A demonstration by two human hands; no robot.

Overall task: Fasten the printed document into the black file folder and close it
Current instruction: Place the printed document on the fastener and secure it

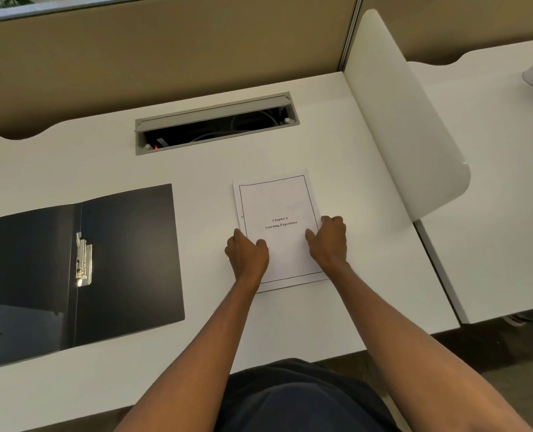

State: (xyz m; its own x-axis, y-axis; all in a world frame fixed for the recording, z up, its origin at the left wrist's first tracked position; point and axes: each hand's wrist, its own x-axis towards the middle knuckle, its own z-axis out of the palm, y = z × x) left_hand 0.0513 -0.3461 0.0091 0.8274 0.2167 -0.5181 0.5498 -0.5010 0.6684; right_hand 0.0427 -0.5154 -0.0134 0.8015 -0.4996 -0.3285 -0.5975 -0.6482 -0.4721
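- Fingers (pixel 333 222) of the right hand (pixel 329 241) curl over the right edge of the printed document (pixel 279 226); those of the left hand (pixel 248 254) curl at its left edge, so both seem to pinch the stack, though a firm grip cannot be confirmed.
- That document lies flat on the worktop (pixel 368 244), well apart from the folder.
- Left of it, the black file folder (pixel 127 257) lies open, its metal clip (pixel 83 258) bare.
- Judged so: opening is done; carrying over, fastening and closing are left.

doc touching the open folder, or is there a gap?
Apart. The head view shows a strip of bare white desk between the printed document and the right edge of the black file folder.
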